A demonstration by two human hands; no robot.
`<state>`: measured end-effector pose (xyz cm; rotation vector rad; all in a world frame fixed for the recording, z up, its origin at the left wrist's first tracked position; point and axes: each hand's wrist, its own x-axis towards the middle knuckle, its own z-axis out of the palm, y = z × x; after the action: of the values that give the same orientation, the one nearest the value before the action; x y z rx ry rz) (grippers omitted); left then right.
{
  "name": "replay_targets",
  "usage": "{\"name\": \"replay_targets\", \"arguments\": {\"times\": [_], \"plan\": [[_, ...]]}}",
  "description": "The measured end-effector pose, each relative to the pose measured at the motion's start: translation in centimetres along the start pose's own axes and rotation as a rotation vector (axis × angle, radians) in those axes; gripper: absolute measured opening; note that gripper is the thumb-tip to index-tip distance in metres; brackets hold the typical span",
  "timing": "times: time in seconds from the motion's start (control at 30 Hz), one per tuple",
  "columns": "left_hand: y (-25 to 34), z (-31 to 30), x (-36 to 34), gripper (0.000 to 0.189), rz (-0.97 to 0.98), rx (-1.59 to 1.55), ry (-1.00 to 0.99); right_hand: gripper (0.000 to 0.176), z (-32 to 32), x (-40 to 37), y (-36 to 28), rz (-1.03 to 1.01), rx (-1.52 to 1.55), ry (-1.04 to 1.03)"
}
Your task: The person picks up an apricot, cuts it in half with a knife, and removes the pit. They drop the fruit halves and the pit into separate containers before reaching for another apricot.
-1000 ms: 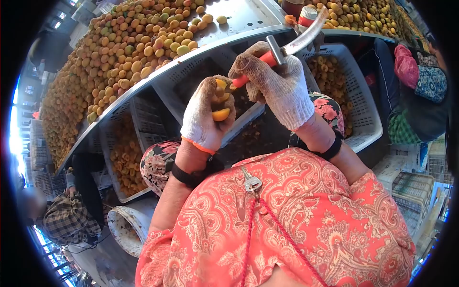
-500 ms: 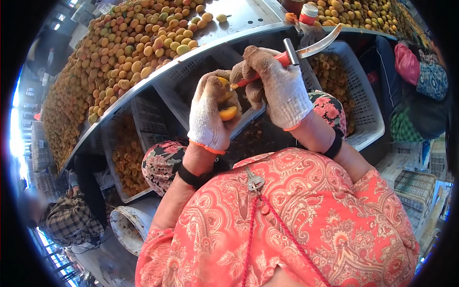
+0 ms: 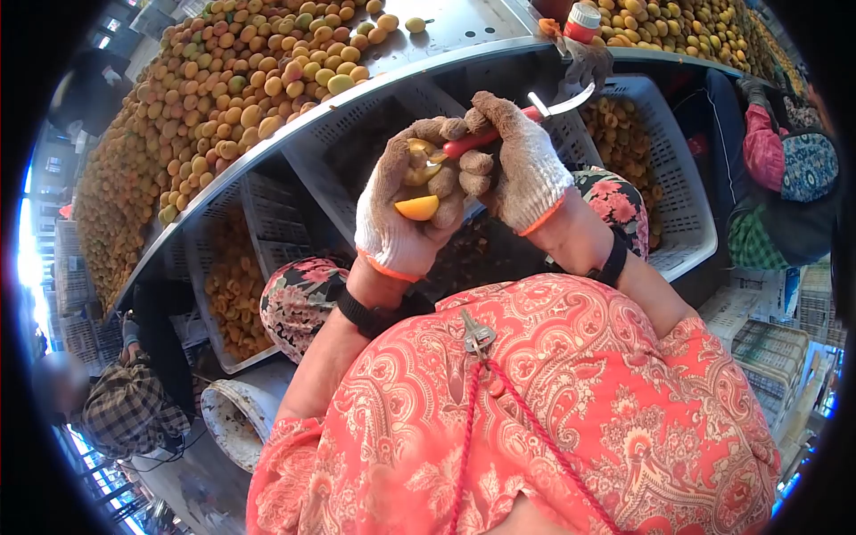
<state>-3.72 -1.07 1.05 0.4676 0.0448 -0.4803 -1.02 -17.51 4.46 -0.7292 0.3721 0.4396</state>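
**Gloved hands with cut fruit and a red-handled tool**

The left hand (image 3: pixel 392 214), partly closed as a cup, holds orange-yellow fruit pieces (image 3: pixel 417 208), which lie just above the view's centre, near 12 o'clock. The right hand (image 3: pixel 530 169) grips the red-handled tool (image 3: pixel 471 144), its fingers curled around the handle; the tool's inner end meets the fruit, and its curved metal end projects towards 2 o'clock. Whole fruit (image 3: pixel 223 98) is heaped at 10 o'clock; crates of cut fruit stand at 2 o'clock (right crate (image 3: pixel 691 227)) and 9 o'clock (left crate (image 3: pixel 203 314)).
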Motion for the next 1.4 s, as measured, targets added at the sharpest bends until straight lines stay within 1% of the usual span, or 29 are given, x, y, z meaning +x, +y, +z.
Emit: {"name": "replay_targets", "arguments": {"times": [0.03,0.17,0.23,0.27,0.33,0.37,0.43,0.47,0.5,0.53,0.57,0.6,0.63,0.7,0.73,0.77,0.83,0.87,0.93,0.97,1.03,1.07,1.1,1.17,1.2,1.3,1.33,1.37,1.4], "plan": [[0.0,-0.1,0.1,0.041,-0.014,-0.022,-0.054,0.027,-0.2,0.3,0.2,0.002,0.001,0.002],[-0.3,0.2,0.5,0.044,0.016,-0.048,-0.031,0.027,-0.6,1.4,0.3,0.084,0.130,0.037],[-0.2,1.4,0.2,0.048,0.055,0.088,0.020,0.027,-0.6,1.5,0.3,0.109,0.188,0.024],[0.0,2.1,0.1,0.048,0.054,0.088,0.019,0.027,-0.5,1.5,0.4,0.074,0.160,0.042],[0.3,3.2,-0.2,0.038,0.111,0.340,0.197,0.027,-0.3,1.3,0.2,0.036,0.129,0.058],[0.3,2.8,-0.1,0.038,0.112,0.340,0.193,0.026,-0.2,1.0,-0.1,0.041,0.097,0.062],[0.5,1.8,-0.1,0.034,0.219,0.828,0.137,0.025,-0.5,0.7,-0.1,0.049,0.068,0.067],[0.4,1.6,-0.3,0.035,0.223,1.005,0.204,0.025,-0.8,0.7,0.1,0.037,0.059,0.035],[0.4,1.3,-0.3,0.035,0.219,1.002,0.206,0.025,-1.0,0.6,0.3,0.029,0.049,0.006],[0.4,0.7,-0.2,0.035,0.331,1.415,0.163,0.025,-1.0,0.4,0.4,0.032,0.048,0.010],[0.4,0.0,-0.1,0.034,0.444,1.826,0.111,0.026,-0.8,0.2,0.7,-0.013,-0.048,0.062],[0.3,-0.6,0.2,0.031,0.514,1.920,0.063,0.027,-0.7,0.0,0.9,-0.058,-0.143,0.114],[0.3,-1.0,0.2,0.031,0.513,1.919,0.063,0.027,-0.6,0.1,0.8,-0.057,-0.143,0.115],[0.1,-1.3,0.3,0.020,0.295,1.716,0.234,0.032,-0.7,0.4,0.6,-0.124,-0.209,0.126],[0.0,-0.6,0.5,0.011,0.062,1.271,0.463,0.034,-1.1,0.4,0.1,-0.178,-0.220,0.051],[1.1,-1.0,0.1,0.014,-0.077,0.837,0.398,0.033,-1.0,0.5,-0.3,-0.237,-0.250,0.047],[1.9,-0.9,-0.2,0.026,-0.097,0.515,0.417,0.027,-1.9,1.2,-1.1,-0.266,-0.463,-0.022],[2.0,-0.7,-0.4,0.026,-0.092,0.515,0.418,0.027,-2.2,1.6,-0.5,-0.266,-0.465,-0.027],[2.3,-0.5,-0.8,0.038,-0.048,0.298,0.447,0.018,-2.3,2.1,0.9,-0.394,-0.222,-0.224],[2.2,-0.5,-1.0,0.038,-0.047,0.297,0.450,0.018,-2.5,1.9,1.2,-0.391,-0.222,-0.226],[2.0,-0.3,-1.2,0.046,-0.025,0.193,0.411,0.015,-1.6,0.6,0.9,-0.828,-1.214,-0.230],[1.9,-0.2,-1.3,0.046,-0.023,0.195,0.408,0.021,-1.2,0.1,0.8,-0.820,-1.305,-0.250],[1.8,0.0,-1.3,0.049,-0.014,0.224,0.461,0.024,-1.4,0.1,1.3,-0.825,-1.324,-0.299],[1.6,0.7,-1.4,0.051,-0.001,0.252,0.508,0.026,-1.0,-0.2,2.1,-0.998,-1.475,-0.285],[1.5,1.4,-1.4,0.051,-0.003,0.276,0.542,0.026,-1.0,-0.2,2.4,-1.036,-1.504,-0.278],[1.1,2.6,-1.9,0.049,-0.019,0.340,0.588,0.023,-0.4,-0.6,2.6,-1.030,-1.525,-0.279],[0.9,3.7,-2.0,0.047,-0.015,0.395,0.652,0.023,-0.1,-0.8,2.6,-1.035,-1.525,-0.281],[0.9,4.4,-2.2,0.044,-0.014,0.450,0.716,0.020,0.0,-0.9,2.7,-0.985,-1.435,-0.289],[0.8,4.0,-2.6,0.044,-0.009,0.451,0.713,0.018,0.1,-1.1,2.7,-0.936,-1.346,-0.297]]}}
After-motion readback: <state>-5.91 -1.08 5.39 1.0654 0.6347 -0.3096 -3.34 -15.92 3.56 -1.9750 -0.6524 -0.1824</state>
